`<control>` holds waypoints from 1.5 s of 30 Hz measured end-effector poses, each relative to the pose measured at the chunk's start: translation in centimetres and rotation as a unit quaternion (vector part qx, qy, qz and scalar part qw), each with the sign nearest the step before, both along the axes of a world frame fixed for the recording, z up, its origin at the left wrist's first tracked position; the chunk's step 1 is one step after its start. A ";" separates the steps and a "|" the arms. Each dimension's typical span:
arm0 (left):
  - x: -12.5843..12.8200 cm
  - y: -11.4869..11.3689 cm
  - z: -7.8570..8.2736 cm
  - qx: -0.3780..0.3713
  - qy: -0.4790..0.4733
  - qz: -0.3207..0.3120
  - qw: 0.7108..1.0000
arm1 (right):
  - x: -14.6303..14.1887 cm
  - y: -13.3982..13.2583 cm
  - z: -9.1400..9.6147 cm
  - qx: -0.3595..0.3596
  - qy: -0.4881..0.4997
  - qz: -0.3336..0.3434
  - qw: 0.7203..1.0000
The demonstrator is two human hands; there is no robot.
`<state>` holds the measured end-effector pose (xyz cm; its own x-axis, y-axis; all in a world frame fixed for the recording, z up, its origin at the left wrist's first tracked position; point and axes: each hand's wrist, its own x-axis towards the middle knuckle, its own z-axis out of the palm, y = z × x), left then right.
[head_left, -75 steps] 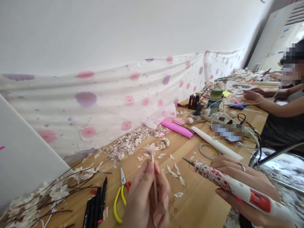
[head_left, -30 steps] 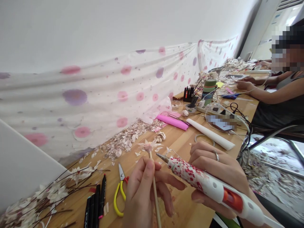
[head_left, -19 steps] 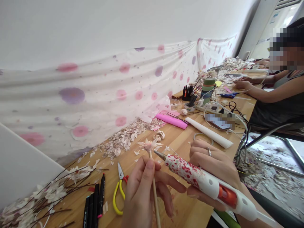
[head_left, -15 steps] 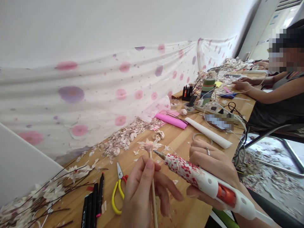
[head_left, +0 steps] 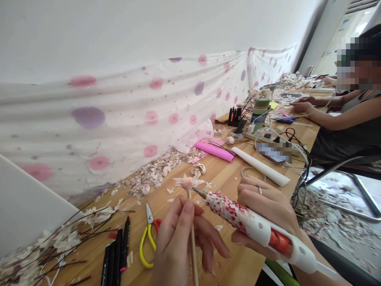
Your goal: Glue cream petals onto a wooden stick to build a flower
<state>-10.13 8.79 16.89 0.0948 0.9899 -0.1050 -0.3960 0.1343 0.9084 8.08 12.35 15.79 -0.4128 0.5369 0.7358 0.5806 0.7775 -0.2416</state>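
Observation:
Between thumb and forefinger, my left hand pinches a thin wooden stick held upright. On top of the stick sits a pale pink flower with pointed, papery petals. My right hand is wrapped round a white hot glue gun with red specks on its front. Its metal nozzle meets the flower's base, or is very close to it; I cannot tell if they touch. Scissors with yellow and red handles lie left of my left hand, beside several black markers.
Loose dry petals are heaped along the wall. Flowers on dark stems lie at the left. Farther back are a pink roll, a white roll, a phone, cables and a green bottle. Another person sits at right.
The glue gun has shifted very slightly left and up toward the flower's base. My left hand keeps the same pinch on the stick.

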 end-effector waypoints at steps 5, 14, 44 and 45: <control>-0.2 -0.2 -0.1 0.000 -0.015 -0.009 1.000 | 0.0 0.0 0.1 -0.001 0.034 0.000 0.999; -0.2 -0.1 0.2 -0.026 -0.028 -0.030 0.999 | 0.0 0.2 0.0 -0.003 0.042 0.014 0.999; -0.3 -0.2 0.3 0.013 0.066 0.008 0.998 | 0.2 0.1 0.3 -0.062 0.045 0.070 0.995; -0.6 -0.2 0.3 0.011 0.066 0.010 0.998 | 0.2 0.1 0.2 -0.067 0.042 0.069 0.994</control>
<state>-10.73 8.63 17.14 0.0618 0.9936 -0.0942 -0.2747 0.1077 0.9555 8.25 12.45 16.02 -0.4300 0.5747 0.6963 0.4436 0.8062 -0.3914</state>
